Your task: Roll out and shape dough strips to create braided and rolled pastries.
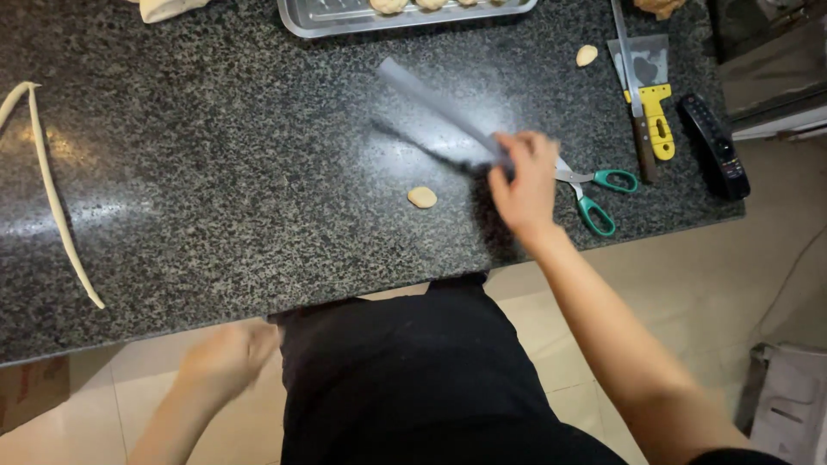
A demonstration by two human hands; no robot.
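One view only, from the head camera looking down. The right hand [524,182] is at the centre right of the frame, its fingers closed around one end of a long grey flat tool [439,112], maybe a ruler or a blade; it is blurred, so I cannot tell which. The tool points toward the upper left, above the counter. A small flattened dough piece [422,197] lies on the stone just left of this hand, not touching it. The left hand [226,355] hangs low at the lower left, below the counter edge, blurred; whether its fingers are open or closed I cannot tell.

I think the swinging tool could hit the green-handled scissors [594,189] lying just beside the hand, or push the dough piece off its place, because both are so near.

The surface is a dark speckled granite counter [215,189]. A long thin dough rope [52,198] lies at the left, a metal tray [345,21] at the top, a yellow-handled scraper [653,95] and a black remote [713,146] at the right. Below, pale floor tiles [715,275].
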